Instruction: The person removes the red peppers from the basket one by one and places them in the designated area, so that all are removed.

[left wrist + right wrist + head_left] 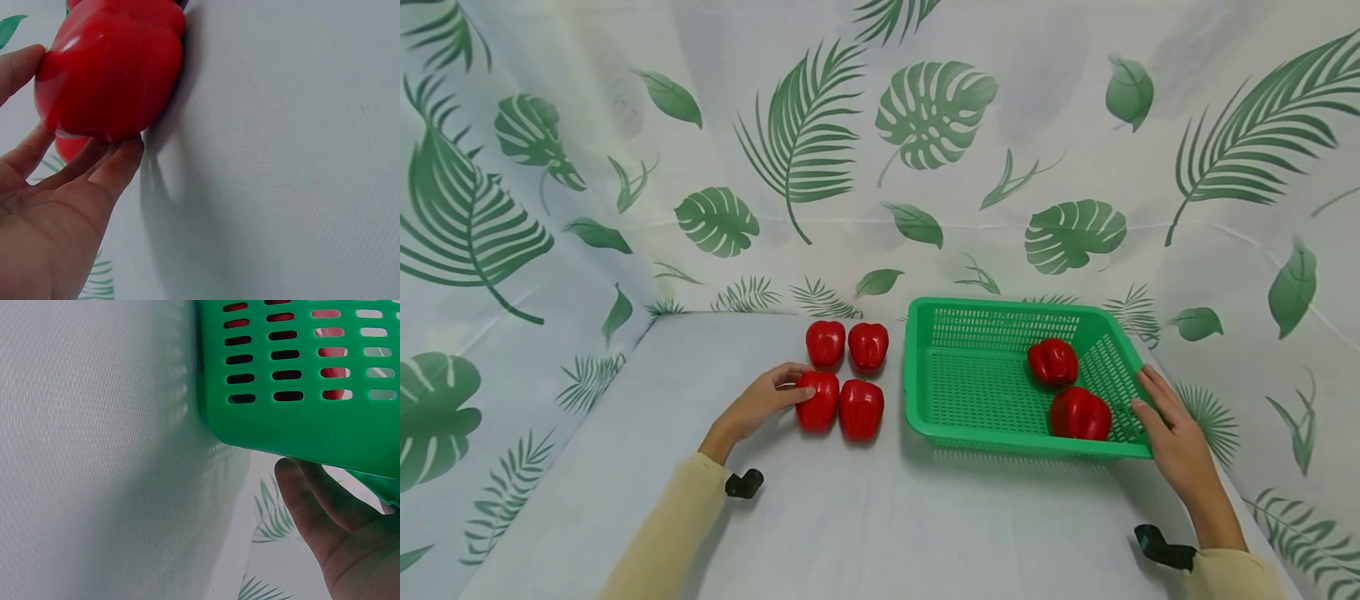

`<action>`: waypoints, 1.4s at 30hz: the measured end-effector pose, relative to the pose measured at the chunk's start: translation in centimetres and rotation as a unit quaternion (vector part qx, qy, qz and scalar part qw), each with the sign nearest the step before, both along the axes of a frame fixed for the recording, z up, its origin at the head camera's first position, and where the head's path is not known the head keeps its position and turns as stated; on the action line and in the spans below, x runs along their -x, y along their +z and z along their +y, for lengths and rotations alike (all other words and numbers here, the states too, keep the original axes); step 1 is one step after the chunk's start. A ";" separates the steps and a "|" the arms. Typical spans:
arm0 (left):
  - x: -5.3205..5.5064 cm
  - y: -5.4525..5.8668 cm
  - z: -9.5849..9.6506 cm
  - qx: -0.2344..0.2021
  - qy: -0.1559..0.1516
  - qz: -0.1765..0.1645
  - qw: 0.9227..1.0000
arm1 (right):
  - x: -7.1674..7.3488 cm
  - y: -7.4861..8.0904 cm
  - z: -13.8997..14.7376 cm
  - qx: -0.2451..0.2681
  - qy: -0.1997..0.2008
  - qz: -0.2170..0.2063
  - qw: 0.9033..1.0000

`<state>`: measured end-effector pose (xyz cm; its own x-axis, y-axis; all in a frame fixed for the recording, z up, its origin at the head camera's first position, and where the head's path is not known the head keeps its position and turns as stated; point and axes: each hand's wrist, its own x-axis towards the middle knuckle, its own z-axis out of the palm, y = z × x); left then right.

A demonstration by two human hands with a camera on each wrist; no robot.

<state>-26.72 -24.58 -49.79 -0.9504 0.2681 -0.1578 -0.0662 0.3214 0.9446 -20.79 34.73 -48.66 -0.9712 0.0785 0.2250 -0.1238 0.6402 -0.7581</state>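
Note:
Several glossy red bell peppers stand grouped left of a green plastic basket (921,429). My left hand (771,400) holds the front-left bell pepper (817,403), thumb on one side and fingertips on another in the left wrist view. This pepper touches or nearly touches its neighbour, a front-right bell pepper (861,410). Behind are a bell pepper (825,344) and another bell pepper (868,347). My right hand (1183,450) grips the basket's right side, fingertips against the outer wall in the right wrist view; the thumb is mostly hidden there.
Inside the basket, a bell pepper (1053,362) and a larger-looking bell pepper (1080,413) lie toward the right end. All rests on a white-covered table (880,517). A leaf-printed curtain (835,125) encloses the back and sides.

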 end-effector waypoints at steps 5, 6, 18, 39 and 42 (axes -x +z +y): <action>-0.1 0.0 0.1 -0.005 0.007 -0.004 1.000 | 0.0 0.2 -0.1 0.001 0.002 0.003 1.000; -0.1 0.0 0.1 -0.007 0.007 -0.005 1.000 | 0.0 0.2 -0.2 0.001 0.002 0.003 1.000; 0.5 0.5 -0.1 -0.003 -0.001 -0.025 1.000 | 0.2 0.0 -0.2 0.002 -0.001 0.002 1.000; 3.4 6.4 3.2 -0.083 0.060 0.050 0.993 | -0.1 0.1 -0.1 0.001 -0.003 -0.008 1.000; 3.7 7.4 4.9 -0.104 0.042 0.054 0.992 | -0.1 0.2 -0.1 0.000 -0.004 -0.007 1.000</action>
